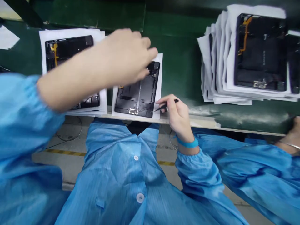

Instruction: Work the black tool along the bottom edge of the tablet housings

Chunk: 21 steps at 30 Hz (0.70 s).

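An opened black tablet housing [133,97] lies on a white sheet [158,93] in front of me, its small board and a connector strip showing at the near edge. My left hand [127,56] hovers over its upper part, somewhat blurred. Thumb and forefinger are apart there, with nothing visible between them, and the forearm hides part of two tablets. Beside the housing's lower right corner, my right hand [178,114] grips black tweezers [163,107]. Their thin tip points left at the housing's edge.
Another tablet housing [70,47] with an orange flex cable lies on white sheets at left. On the right stands a stack of white sheets [220,62], topped by a tablet housing [260,56]. A co-worker's hand [292,137] is at the green table's [178,72] right edge.
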Tool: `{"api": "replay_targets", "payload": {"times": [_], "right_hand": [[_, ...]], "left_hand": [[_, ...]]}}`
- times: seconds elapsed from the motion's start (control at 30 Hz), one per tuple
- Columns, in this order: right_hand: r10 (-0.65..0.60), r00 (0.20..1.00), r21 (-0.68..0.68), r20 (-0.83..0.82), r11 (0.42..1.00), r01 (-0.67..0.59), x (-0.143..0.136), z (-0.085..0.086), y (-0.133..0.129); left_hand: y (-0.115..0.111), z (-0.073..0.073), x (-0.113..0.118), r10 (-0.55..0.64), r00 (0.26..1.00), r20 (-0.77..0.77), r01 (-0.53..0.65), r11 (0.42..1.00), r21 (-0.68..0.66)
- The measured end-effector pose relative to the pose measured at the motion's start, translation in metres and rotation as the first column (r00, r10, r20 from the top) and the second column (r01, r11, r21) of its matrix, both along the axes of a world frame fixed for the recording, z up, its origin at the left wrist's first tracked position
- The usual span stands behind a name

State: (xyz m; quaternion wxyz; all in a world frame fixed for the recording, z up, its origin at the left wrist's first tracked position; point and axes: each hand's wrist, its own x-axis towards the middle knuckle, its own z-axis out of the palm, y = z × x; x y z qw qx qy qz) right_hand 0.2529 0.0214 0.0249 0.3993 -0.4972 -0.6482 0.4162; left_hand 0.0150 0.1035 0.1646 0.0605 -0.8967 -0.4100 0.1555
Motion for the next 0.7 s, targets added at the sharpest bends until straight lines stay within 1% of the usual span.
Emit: {"api": "replay_targets", "payload": {"times": [0.03,0.07,0.1,0.13,0.17,0.23,0.3,0.33,0.37,0.4,0.43,0.5,0.7], "right_hand": [[0.032,0.999,0.029,0.034,0.999,-0.033,-0.003,-0.001,0.011],[0.061,0.995,0.058,0.076,0.996,-0.065,-0.007,-0.001,0.02],[0.087,0.989,0.081,0.118,0.992,-0.097,-0.01,-0.002,0.028],[0.114,0.981,0.094,0.157,0.987,-0.13,-0.012,-0.002,0.035],[0.143,0.971,0.096,0.19,0.982,-0.163,-0.014,-0.001,0.039],[0.214,0.947,0.073,0.238,0.969,-0.237,-0.016,0.0,0.045],[0.277,0.926,0.048,0.258,0.953,-0.299,-0.016,0.002,0.046],[0.3,0.918,0.036,0.26,0.947,-0.32,-0.015,0.002,0.046],[0.316,0.913,0.025,0.259,0.942,-0.333,-0.015,0.003,0.046],[0.327,0.909,0.015,0.258,0.94,-0.342,-0.015,0.003,0.045],[0.334,0.907,0.006,0.256,0.938,-0.347,-0.015,0.003,0.045],[0.338,0.906,-0.004,0.253,0.937,-0.349,-0.014,0.003,0.044],[0.36,0.909,-0.027,0.212,0.932,-0.363,-0.013,0.004,0.046]], "left_hand": [[-0.028,0.004,-0.004,-0.063,0.995,0.077,0.063,0.998,0.005],[-0.055,0.003,-0.009,-0.158,0.968,0.195,0.155,0.987,0.035],[-0.078,-0.003,-0.015,-0.197,0.933,0.3,0.189,0.98,0.058],[-0.098,-0.013,-0.021,-0.206,0.898,0.388,0.189,0.978,0.082],[-0.113,-0.028,-0.026,-0.194,0.874,0.445,0.183,0.981,0.07],[-0.132,-0.065,-0.034,-0.11,0.837,0.536,0.108,0.993,0.035],[-0.138,-0.103,-0.037,-0.019,0.785,0.619,0.003,1.0,0.028],[-0.138,-0.119,-0.036,0.012,0.752,0.659,-0.05,0.998,0.04],[-0.138,-0.131,-0.035,0.032,0.718,0.695,-0.099,0.994,0.056],[-0.137,-0.141,-0.034,0.045,0.692,0.72,-0.135,0.988,0.068],[-0.136,-0.148,-0.032,0.046,0.674,0.737,-0.158,0.984,0.084],[-0.134,-0.155,-0.028,0.037,0.664,0.746,-0.171,0.98,0.103],[-0.122,-0.158,-0.025,-0.014,0.669,0.743,-0.125,0.983,0.131]]}}
